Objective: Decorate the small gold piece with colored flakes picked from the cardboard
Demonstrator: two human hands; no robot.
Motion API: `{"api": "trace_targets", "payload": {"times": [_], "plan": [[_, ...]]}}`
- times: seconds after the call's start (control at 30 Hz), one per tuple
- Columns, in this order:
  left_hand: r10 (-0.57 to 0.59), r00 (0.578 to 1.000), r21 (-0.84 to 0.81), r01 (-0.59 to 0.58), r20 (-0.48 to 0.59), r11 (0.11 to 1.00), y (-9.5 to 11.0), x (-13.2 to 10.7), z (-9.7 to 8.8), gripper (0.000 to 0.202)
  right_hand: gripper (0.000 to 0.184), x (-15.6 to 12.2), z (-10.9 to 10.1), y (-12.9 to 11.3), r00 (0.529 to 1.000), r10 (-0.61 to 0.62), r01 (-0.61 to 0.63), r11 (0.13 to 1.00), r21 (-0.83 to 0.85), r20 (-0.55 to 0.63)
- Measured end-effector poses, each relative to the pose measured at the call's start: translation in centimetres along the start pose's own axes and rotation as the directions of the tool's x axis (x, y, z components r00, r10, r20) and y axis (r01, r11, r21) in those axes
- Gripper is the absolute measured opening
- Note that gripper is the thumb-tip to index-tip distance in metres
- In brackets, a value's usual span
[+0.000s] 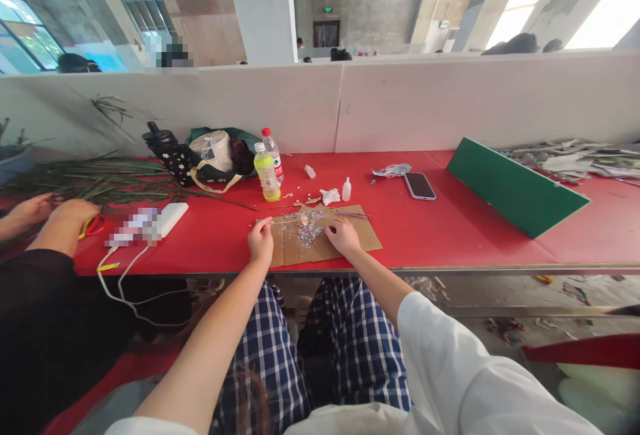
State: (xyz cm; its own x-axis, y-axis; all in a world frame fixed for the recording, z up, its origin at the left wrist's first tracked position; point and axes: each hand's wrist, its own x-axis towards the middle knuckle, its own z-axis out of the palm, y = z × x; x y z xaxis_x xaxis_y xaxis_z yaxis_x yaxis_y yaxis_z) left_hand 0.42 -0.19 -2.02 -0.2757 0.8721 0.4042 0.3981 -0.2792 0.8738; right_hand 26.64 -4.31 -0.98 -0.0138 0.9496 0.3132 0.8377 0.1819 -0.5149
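A brown cardboard sheet (360, 238) lies at the front edge of the red table (450, 228), with a heap of small glittery beads (310, 227) in its middle. My left hand (261, 242) rests on the sheet's left edge, fingers pinched together on what looks like a thin thread or wire running right toward the beads. My right hand (342, 235) lies on the cardboard just right of the beads, fingers curled down on the surface; whether they hold anything is hidden.
Two plastic bottles (267, 172), small glue bottles (346, 189), a phone (419, 185), a bag (220, 155) and a dark flask (167, 152) stand behind the cardboard. A green board (515, 188) leans at right. At left, another person's hands (55, 218) work beside green stems, scissors and a white power bank (167, 218).
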Motion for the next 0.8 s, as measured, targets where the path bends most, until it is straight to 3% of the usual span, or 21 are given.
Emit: {"api": "trace_targets", "payload": {"times": [0.8], "plan": [[-0.013, 1.0, -0.002, 0.013, -0.011, 1.0, -0.4, 0.18, 0.05, 0.034, 0.029, -0.07, -0.28, -0.24, 0.999, 0.035, -0.035, 0.998, 0.045, 0.008]]}}
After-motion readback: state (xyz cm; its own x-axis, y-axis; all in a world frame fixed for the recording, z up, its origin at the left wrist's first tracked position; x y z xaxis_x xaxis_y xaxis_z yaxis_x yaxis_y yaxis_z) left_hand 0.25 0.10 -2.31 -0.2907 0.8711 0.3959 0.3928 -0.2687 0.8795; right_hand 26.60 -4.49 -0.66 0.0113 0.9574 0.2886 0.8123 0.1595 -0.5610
